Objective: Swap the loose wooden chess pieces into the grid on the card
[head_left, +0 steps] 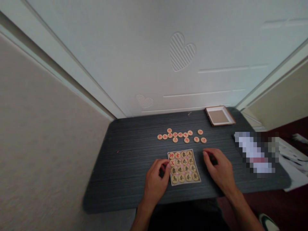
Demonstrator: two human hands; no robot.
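Note:
A small square tray (183, 183) holds a grid of round wooden chess pieces with black and red characters. My left hand (155, 183) rests at the tray's left edge, its fingers curled, with the fingertips touching the left column of pieces. My right hand (218, 170) lies just right of the tray with its fingers bent down onto the table; whether it holds anything is hidden. A loose row of pieces with red characters (180, 135) lies on the table beyond the tray.
The dark grey table (125, 166) stands against a white door with heart shapes. A shallow box lid (219, 115) lies at the back right corner. A blurred-out object (256, 154) lies at the table's right edge.

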